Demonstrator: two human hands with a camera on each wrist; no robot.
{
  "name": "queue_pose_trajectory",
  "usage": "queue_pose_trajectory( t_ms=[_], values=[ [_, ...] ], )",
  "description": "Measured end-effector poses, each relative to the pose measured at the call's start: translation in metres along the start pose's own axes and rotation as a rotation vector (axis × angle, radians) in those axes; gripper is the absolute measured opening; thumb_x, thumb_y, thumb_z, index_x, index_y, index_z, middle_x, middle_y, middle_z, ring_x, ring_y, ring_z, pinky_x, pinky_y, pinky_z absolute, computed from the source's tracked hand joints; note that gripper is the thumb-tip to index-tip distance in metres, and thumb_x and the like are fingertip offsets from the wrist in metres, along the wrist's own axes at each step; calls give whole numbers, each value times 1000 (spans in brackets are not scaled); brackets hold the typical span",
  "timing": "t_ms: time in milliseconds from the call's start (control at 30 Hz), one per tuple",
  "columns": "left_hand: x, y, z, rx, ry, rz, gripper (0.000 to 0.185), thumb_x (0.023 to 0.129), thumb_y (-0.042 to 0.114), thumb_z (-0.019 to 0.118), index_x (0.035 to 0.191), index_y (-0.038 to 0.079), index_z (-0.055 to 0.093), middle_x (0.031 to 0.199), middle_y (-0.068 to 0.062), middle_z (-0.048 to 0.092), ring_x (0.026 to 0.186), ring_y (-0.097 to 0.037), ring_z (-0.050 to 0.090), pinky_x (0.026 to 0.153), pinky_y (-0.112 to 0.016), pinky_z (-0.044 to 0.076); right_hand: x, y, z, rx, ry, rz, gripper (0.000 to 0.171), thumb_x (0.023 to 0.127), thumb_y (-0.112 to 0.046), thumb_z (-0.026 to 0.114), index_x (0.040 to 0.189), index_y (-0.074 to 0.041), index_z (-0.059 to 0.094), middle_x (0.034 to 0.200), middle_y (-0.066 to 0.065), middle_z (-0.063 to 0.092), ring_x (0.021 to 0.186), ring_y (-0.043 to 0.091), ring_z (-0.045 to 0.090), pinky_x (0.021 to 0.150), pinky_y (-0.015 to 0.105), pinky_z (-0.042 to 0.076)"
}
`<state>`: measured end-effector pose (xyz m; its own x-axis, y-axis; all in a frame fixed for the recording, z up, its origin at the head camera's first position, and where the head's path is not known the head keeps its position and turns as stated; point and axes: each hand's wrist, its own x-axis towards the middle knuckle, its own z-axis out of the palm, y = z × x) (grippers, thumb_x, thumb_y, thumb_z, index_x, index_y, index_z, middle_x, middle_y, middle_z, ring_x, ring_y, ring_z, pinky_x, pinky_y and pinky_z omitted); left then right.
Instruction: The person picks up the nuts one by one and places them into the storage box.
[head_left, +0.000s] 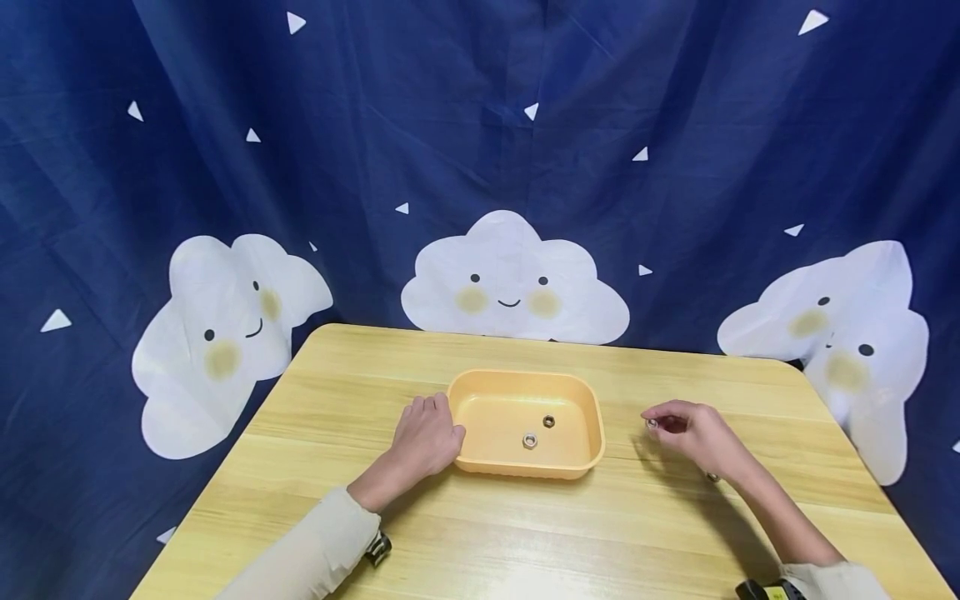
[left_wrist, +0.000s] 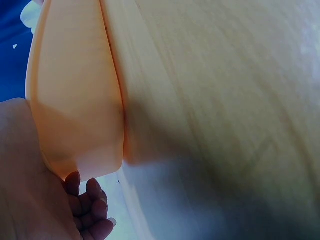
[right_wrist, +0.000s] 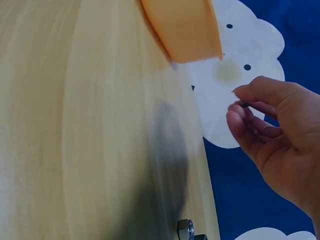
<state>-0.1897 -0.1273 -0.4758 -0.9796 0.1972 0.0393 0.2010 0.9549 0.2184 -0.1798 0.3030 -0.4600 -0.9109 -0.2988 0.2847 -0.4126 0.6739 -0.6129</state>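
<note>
left hand (head_left: pixel 429 437): curled against tray (head_left: pixel 592 417) | right hand (head_left: pixel 693 433): raised, grip pinching nut (head_left: pixel 652 424)

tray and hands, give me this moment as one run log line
left hand: rests against tray left end | right hand: pinches nut above table | tray: two nuts inside | table: more nuts by right wrist

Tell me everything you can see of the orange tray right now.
The orange tray is a shallow rectangular dish with rounded corners and a rolled rim, plastic by its look. It sits flat and upright on the wooden table, near the middle. Two metal hex nuts lie apart on its floor. The left hand rests against its left wall, fingers curled at the rim. The right hand is clear of it, pinching another nut.
</note>
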Motion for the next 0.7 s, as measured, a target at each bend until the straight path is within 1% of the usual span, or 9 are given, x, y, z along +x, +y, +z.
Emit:
queue_pose_trajectory(
  t_ms=[100, 267, 333, 467, 567, 700],
  values=[
    [0, 0, 0, -5, -6, -3, 25, 95, 27, 50, 91, 3, 46, 82, -9, 45, 78, -28, 40, 73, -36, 34, 2, -3, -1, 59, 19, 4, 16, 88, -2, 77, 104, -2, 78, 94, 8, 78, 81, -8, 62, 69, 13, 53],
    [0, 0, 0, -2, -13, -4, 25, 95, 28, 49, 91, 3, 46, 82, -9, 45, 78, -28, 40, 73, -36, 34, 8, -7, -4, 116, 35, 8, 20, 89, -2, 77, 108, 0, 77, 98, 12, 78, 83, -9, 63, 70, 12, 53],
    [0, 0, -1, 1, -13, -3, 25, 95, 28, 49, 92, 3, 46, 83, -9, 45, 78, -28, 40, 74, -36, 34, 11, -10, -5, 131, 33, 20, 22, 89, -3, 77, 110, 1, 77, 97, 12, 78, 82, -9, 63, 70, 13, 54],
    [0, 0, -2, 4, -8, -1, 26, 95, 28, 49, 92, 3, 46, 83, -9, 45, 79, -28, 40, 74, -36, 35, 16, -16, -8, 170, 30, 76, 25, 89, -7, 78, 111, 4, 75, 95, 13, 78, 79, -7, 66, 70, 14, 55],
    [0, 0, -2, 2, -8, -1, 25, 95, 28, 49, 91, 3, 46, 82, -9, 45, 78, -28, 40, 74, -36, 35, 20, -20, -10, 186, 27, 106, 25, 89, -10, 79, 110, 3, 75, 94, 13, 79, 79, -5, 67, 71, 15, 56],
    [-1, 1, -3, -4, -13, 0, 24, 95, 27, 49, 90, 3, 45, 82, -9, 45, 78, -28, 40, 74, -36, 34, 23, -25, -11, 190, 18, 114, 22, 88, -11, 80, 108, -1, 77, 95, 12, 79, 80, -5, 68, 72, 15, 56]
  ],
)
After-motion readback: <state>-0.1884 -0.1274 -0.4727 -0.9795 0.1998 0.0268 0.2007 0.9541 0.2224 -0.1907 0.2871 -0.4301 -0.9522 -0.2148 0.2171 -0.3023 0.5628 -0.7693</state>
